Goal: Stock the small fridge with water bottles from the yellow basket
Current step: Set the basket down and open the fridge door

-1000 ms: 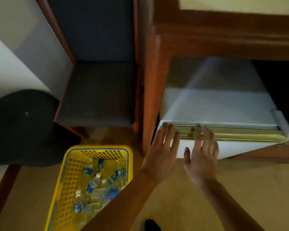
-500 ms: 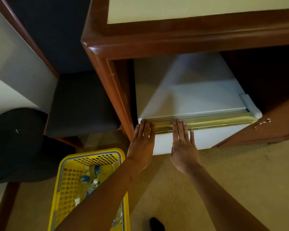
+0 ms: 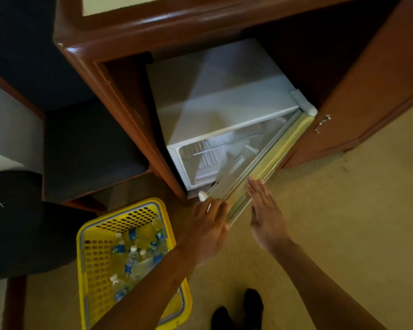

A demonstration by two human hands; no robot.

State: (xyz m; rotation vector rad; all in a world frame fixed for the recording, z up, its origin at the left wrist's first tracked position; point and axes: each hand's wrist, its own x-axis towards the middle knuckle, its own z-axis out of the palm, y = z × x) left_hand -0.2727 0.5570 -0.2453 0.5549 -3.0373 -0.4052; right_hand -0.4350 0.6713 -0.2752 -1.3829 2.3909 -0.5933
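A small white fridge (image 3: pixel 224 101) sits inside a brown wooden cabinet (image 3: pixel 119 39). Its door (image 3: pixel 270 160) stands partly open, hinged at the right, and a white interior with a shelf shows through the gap. My left hand (image 3: pixel 208 232) grips the free left edge of the door. My right hand (image 3: pixel 265 213) is flat and open, fingers together, against the door's outer side. On the floor at lower left stands the yellow basket (image 3: pixel 93 258) holding several clear water bottles (image 3: pixel 131 256) with blue labels. My left forearm crosses over the basket's right side.
The wooden cabinet door (image 3: pixel 372 91) with a metal handle stands open at the right. A dark cushioned seat (image 3: pixel 88 148) and a round black object (image 3: pixel 17 222) lie to the left. Beige carpet (image 3: pixel 343 222) covers the floor. My dark shoes (image 3: pixel 239 310) show at the bottom.
The fridge door was shut with both hands on its top edge; it has swung open toward me. My left hand now holds its free edge, the right rests on its outer face.
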